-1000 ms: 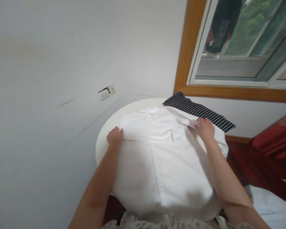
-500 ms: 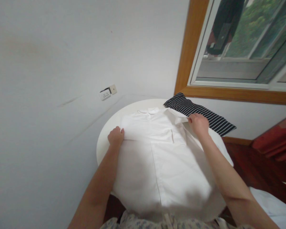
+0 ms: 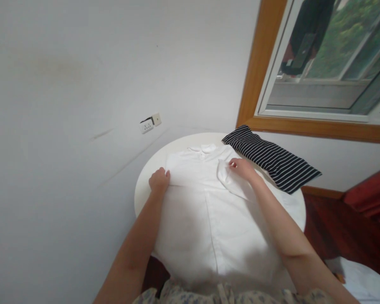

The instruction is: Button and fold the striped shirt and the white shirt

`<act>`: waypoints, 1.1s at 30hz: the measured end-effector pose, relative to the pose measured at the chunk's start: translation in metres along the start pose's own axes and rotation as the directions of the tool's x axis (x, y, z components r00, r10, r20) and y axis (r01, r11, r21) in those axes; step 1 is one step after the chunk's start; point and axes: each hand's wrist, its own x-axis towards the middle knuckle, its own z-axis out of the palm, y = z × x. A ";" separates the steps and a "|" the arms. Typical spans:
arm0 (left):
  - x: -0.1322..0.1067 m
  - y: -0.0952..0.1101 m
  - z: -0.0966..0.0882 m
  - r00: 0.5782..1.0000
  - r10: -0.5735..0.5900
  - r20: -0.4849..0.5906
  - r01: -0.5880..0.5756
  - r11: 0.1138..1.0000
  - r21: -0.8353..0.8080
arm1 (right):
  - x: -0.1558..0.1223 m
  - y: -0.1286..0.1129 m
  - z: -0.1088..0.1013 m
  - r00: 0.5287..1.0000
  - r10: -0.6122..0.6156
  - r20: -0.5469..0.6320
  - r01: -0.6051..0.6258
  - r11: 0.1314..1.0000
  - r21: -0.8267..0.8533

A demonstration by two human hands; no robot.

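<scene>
A white shirt (image 3: 190,215) lies spread over a round white table (image 3: 148,171), its collar toward the wall and its lower end toward my body. At the shirt's left edge, my left hand (image 3: 159,179) is closed on the fabric. My right hand (image 3: 242,168) pinches part of the shirt's right side, folded inward over the front. That folded part, perhaps a sleeve, lies across the upper right of the shirt. My fingertips on the right partly hide the pinched cloth.
A black-and-white striped cloth (image 3: 272,158) lies at the table's far right edge, overhanging it. Behind the table is a white wall with a socket (image 3: 146,125). A wood-framed window (image 3: 304,124) is at right. White fabric (image 3: 364,280) lies low at the right.
My right hand has moved left and inward, carrying the shirt's right side over its front. My left hand keeps its place on the left edge. The view has shifted slightly.
</scene>
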 end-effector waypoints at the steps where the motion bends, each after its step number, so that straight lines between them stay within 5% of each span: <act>1: 0.000 0.000 0.001 1.000 0.002 -0.002 -0.002 1.000 -0.002 | -0.001 0.012 -0.007 1.000 0.011 0.013 -0.011 1.000 -0.009; 8: 0.002 0.001 0.001 1.000 -0.008 0.016 0.008 1.000 -0.007 | -0.019 0.063 -0.027 0.923 0.020 0.383 -0.027 1.000 0.014; 14: 0.000 0.003 -0.001 1.000 -0.014 0.017 0.014 1.000 -0.003 | -0.028 0.078 -0.037 0.866 -0.046 0.497 -0.042 0.986 0.164; 20: 0.000 0.002 -0.001 1.000 -0.016 0.014 0.017 1.000 -0.008 | -0.032 0.023 -0.033 0.882 -0.377 0.283 0.121 0.761 0.638; 23: 0.000 0.002 -0.003 1.000 -0.015 0.025 0.016 1.000 -0.007 | -0.026 -0.021 -0.005 0.911 -0.386 0.142 0.167 0.663 0.730; 27: 0.000 0.003 -0.004 0.999 -0.018 0.033 0.018 1.000 -0.007 | -0.022 -0.069 0.040 0.852 -0.516 0.088 0.285 0.600 0.748; 30: -0.001 0.003 -0.004 0.999 -0.019 0.044 0.020 1.000 -0.019 | -0.020 -0.075 0.052 0.839 -0.540 0.065 0.332 0.604 0.724; 33: -0.004 0.005 -0.009 0.999 -0.048 0.021 0.049 0.997 -0.056 | -0.012 -0.046 0.040 0.908 -0.418 -0.033 0.321 0.643 0.696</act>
